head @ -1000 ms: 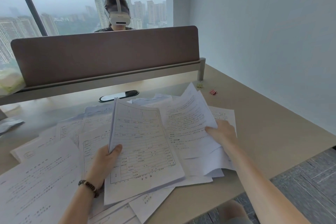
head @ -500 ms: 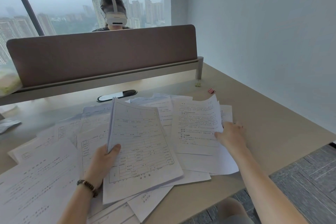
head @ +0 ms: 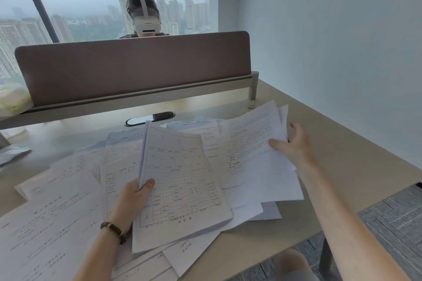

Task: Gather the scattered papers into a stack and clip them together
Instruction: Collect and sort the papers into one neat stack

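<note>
My left hand grips the left edge of a thick stack of printed forms, held tilted above the desk. On the right, my right hand pinches the edge of a few loose sheets and lifts them off the desk. Several more printed papers lie scattered flat across the left and middle of the beige desk. A small yellowish binder clip sits by the divider's post at the back right. The red clip seen earlier is hidden behind the raised sheets.
A brown divider panel runs along the back of the desk, with a person wearing a headset behind it. A dark cable slot is set in the desk below it. The wall stands close on the right, and the desk's front edge drops to grey carpet.
My right hand has slid to the right edge of the loose sheets, taken hold of them and raised them off the desk. The left hand's stack has stayed put.
</note>
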The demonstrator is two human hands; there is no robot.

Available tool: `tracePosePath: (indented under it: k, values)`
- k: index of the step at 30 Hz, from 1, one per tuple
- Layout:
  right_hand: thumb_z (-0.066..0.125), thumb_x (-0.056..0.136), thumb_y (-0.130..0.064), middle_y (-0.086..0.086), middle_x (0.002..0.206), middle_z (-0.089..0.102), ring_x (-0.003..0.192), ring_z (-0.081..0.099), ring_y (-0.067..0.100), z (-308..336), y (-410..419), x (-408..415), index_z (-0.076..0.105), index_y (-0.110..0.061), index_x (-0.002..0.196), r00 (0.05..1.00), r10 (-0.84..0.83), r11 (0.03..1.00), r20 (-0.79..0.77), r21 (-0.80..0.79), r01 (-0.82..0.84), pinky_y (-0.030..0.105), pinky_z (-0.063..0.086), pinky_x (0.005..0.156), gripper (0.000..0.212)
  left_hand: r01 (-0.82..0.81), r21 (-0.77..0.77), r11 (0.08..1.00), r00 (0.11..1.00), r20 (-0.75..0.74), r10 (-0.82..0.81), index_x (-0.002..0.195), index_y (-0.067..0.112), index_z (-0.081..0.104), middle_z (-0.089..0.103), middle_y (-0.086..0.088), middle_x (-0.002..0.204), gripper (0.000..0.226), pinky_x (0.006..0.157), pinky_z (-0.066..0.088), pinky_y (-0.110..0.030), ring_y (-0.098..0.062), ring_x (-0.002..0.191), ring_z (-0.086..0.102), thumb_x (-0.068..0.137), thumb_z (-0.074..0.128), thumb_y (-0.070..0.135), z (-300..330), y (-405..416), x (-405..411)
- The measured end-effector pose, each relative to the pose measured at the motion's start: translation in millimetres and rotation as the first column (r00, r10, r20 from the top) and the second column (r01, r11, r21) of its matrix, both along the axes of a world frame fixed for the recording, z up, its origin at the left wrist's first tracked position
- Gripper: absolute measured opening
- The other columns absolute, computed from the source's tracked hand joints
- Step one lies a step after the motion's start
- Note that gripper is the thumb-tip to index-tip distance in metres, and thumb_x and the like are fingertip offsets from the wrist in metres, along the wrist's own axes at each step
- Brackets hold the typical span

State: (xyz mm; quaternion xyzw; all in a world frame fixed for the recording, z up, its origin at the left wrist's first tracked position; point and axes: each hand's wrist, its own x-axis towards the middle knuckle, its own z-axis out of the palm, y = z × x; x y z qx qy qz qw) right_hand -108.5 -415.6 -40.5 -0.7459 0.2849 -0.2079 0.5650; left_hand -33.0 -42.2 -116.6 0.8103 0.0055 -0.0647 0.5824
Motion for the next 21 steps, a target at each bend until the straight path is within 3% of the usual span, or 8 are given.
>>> tracePosePath:
  k: [2,5,9,13,17,20,21]
  values:
    - [0.084,0.079,-0.015,0.008,0.119,0.071,0.097,0.072,0.032,20.3,2.3,1.3,0.056,-0.011,0.137,0.994,0.064,0.988,0.09,0.137,-0.076,0.052,0.059,0.088,0.065,-0.001,0.002,1.0,1.0,-0.005,0.001,0.095,0.012,0.071,0.077,-0.013,0.089,0.019,0.078,0.06,-0.053,-0.033,0.082,0.074,0.099,0.056,0.022,0.0,0.9,0.2]
    - [0.079,0.084,-0.014,0.017,0.107,0.076,0.087,0.074,0.032,55.7,14.2,-3.4,0.074,-0.006,0.108,0.967,0.17,0.957,0.189,0.202,-0.208,0.043,0.062,0.077,0.026,0.006,0.003,1.0,1.0,-0.006,-0.006,0.097,0.01,0.071,0.077,-0.013,0.09,0.019,0.077,0.06,-0.052,-0.032,0.082,0.074,0.099,0.056,0.021,1.7,0.9,-1.2]
    - [0.07,0.09,-0.019,0.01,0.107,0.075,0.091,0.072,0.03,87.2,24.1,-7.9,0.071,-0.011,0.117,0.863,0.314,0.868,0.395,0.248,-0.429,0.041,0.061,0.076,0.028,-0.003,-0.003,1.0,1.0,-0.006,0.003,0.094,0.01,0.071,0.077,-0.012,0.088,0.018,0.076,0.061,-0.051,-0.033,0.081,0.074,0.099,0.056,0.02,4.3,1.7,-3.2]
    - [0.063,0.094,-0.02,0.013,0.119,0.072,0.097,0.072,0.031,86.3,23.5,-5.6,0.064,-0.011,0.131,0.773,0.299,0.715,0.56,0.405,-0.57,0.047,0.058,0.086,0.038,-0.015,-0.06,0.998,1.0,-0.021,0.014,0.093,0.014,0.069,0.075,-0.01,0.089,0.017,0.069,0.06,-0.04,-0.031,0.082,0.073,0.1,0.054,0.018,9.8,0.6,-6.8]
    - [0.061,0.096,-0.015,0.01,0.089,0.078,0.07,0.075,0.023,41.5,22.4,15.7,0.064,0.005,0.127,0.942,0.247,0.852,0.226,0.412,-0.323,0.032,0.063,0.062,0.037,-0.02,-0.113,0.993,0.999,-0.045,0.015,0.094,0.012,0.067,0.074,-0.008,0.085,0.017,0.048,0.056,-0.023,-0.022,0.073,0.072,0.101,0.052,0.016,15.4,-0.4,-10.7]
    - [0.069,0.094,-0.016,0.017,0.097,0.073,0.079,0.071,0.031,-4.1,27.2,23.3,0.067,0.001,0.122,0.968,0.225,0.948,-0.108,0.252,-0.192,0.047,0.061,0.075,0.033,-0.016,-0.127,0.992,0.998,-0.054,0.01,0.097,0.01,0.067,0.074,-0.008,0.087,0.017,0.048,0.056,-0.023,-0.023,0.074,0.072,0.101,0.052,0.016,16.0,-0.5,-11.3]
    - [0.068,0.095,-0.018,0.015,0.095,0.071,0.08,0.069,0.03,-13.7,32.5,20.9,0.069,-0.004,0.114,0.95,0.241,0.958,-0.197,0.202,-0.201,0.046,0.06,0.072,0.023,-0.016,-0.126,0.992,0.999,-0.052,0.01,0.098,0.009,0.067,0.074,-0.008,0.087,0.016,0.049,0.057,-0.023,-0.023,0.075,0.072,0.101,0.052,0.016,15.6,-0.4,-10.9]
